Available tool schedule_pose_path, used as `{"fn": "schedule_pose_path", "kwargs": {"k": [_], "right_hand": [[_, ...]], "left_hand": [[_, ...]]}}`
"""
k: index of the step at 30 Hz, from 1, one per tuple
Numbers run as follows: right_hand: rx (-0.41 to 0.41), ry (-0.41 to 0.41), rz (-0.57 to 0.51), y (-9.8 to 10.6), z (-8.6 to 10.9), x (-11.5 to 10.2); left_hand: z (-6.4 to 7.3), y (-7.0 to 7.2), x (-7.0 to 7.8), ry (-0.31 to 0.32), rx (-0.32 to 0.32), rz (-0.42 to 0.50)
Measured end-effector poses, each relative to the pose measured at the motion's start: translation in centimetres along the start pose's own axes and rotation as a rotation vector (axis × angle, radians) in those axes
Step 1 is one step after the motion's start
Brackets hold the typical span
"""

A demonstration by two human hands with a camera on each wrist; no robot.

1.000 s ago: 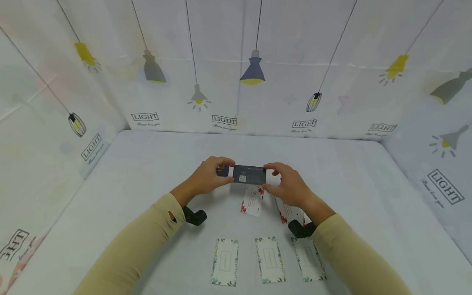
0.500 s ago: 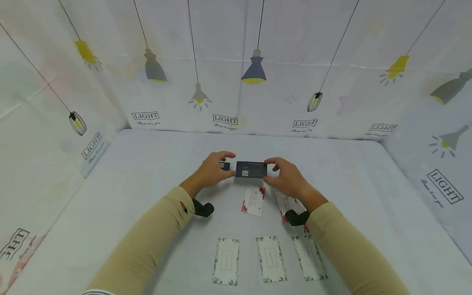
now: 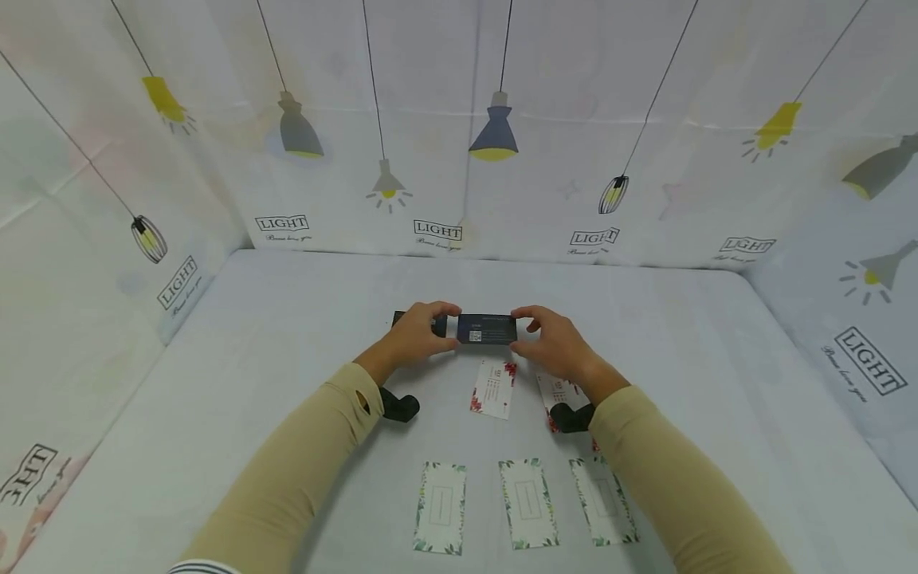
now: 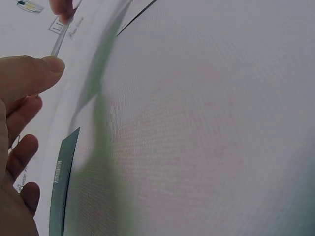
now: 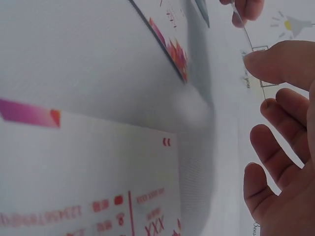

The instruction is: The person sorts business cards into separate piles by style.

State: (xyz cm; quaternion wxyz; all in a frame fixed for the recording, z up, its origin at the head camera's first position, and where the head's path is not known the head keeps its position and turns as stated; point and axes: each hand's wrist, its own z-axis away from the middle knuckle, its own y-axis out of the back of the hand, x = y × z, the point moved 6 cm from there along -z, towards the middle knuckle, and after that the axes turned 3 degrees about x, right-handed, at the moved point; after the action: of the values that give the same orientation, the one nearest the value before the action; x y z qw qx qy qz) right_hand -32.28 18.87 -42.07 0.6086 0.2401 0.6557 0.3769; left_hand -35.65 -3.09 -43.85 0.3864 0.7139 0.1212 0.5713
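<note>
A dark blue business card [image 3: 488,329] with a small white QR code is held up off the table between the two hands. My left hand [image 3: 418,333] pinches its left end with thumb and index finger; the other fingers curl loosely in the left wrist view. The right hand [image 3: 555,344] pinches the card's right end in the same way, edge-on in the right wrist view. Partly hidden behind the left hand is another dark card [image 4: 63,182]. Below the held card lies a white card with red flowers [image 3: 493,388], and a similar white card [image 5: 98,167] lies under the right hand.
Three white cards with green leaf borders lie in a row nearer me: a left card [image 3: 440,508], a middle card [image 3: 528,504] and a right card [image 3: 604,501]. A lamp-print cloth [image 3: 344,191] rises behind the white table [image 3: 287,319]. Black mounts sit at both wrists.
Both hands have moved slightly away from me with the card. The left fingers spread off the card's left end half a second ago and now touch its corners again.
</note>
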Motion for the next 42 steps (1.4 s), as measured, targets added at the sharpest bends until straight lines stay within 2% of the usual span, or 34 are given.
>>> {"fn": "schedule_pose_path", "kwargs": {"k": [5, 12, 18, 27, 35, 42], "right_hand": [[-0.031, -0.013, 0.013, -0.8, -0.7, 0.3], [-0.053, -0.039, 0.033, -1.6, -1.4, 0.3], [-0.059, -0.053, 0.027, -2.1, -1.9, 0.0], [-0.08, -0.07, 0.03, -2.4, -2.5, -0.2], [-0.087, -0.077, 0.011, -2.9, -2.7, -0.3], [-0.085, -0.08, -0.004, -3.4, -3.0, -1.0]], "left_hand": [[-0.2, 0.0, -0.5, 0.025, 0.022, -0.101], [-0.5, -0.4, -1.1, 0.026, 0.034, -0.233], [-0.5, -0.4, -1.6, 0.061, 0.047, -0.243], [-0.6, -0.1, -1.8, 0.103, 0.021, -0.264], [-0.5, 0.2, -2.4, 0.1, 0.023, -0.248], [-0.1, 1.0, -2.8, 0.096, 0.033, -0.218]]}}
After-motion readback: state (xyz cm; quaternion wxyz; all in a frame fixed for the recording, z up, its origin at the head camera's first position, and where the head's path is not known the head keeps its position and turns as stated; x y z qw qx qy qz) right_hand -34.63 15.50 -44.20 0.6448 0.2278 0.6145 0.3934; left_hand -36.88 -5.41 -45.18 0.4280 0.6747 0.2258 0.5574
